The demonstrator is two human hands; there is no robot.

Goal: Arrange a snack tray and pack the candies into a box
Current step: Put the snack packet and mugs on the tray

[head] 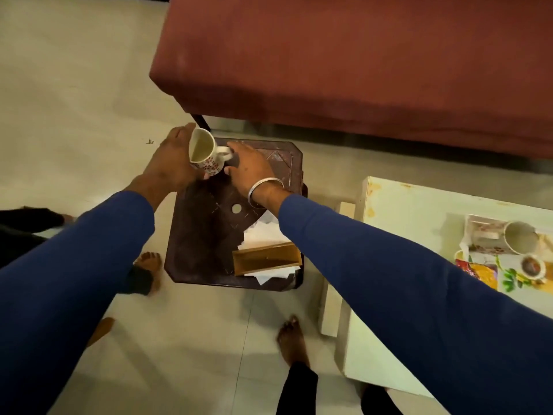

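Note:
A white mug (pixel 204 152) with a red flower print is tilted above the far corner of a dark brown stool (pixel 203 235), its empty mouth facing me. My left hand (pixel 172 163) cups its body from the left. My right hand (pixel 250 167) holds the mug's handle side, fingers curled at the handle. A shallow wooden box (pixel 266 259) lies open on white papers (pixel 260 235) at the stool's near right corner. On the white table (pixel 419 211) to the right stands a flowered tray (pixel 508 274) with another mug (pixel 519 238), a small cup (pixel 532 266) and snack packets (pixel 478 272).
A maroon couch (pixel 359 55) fills the far side, close behind the stool. My bare feet (pixel 291 339) stand on the pale tiled floor in front of the stool. Another person's dark clothing (pixel 27 223) shows at the left edge.

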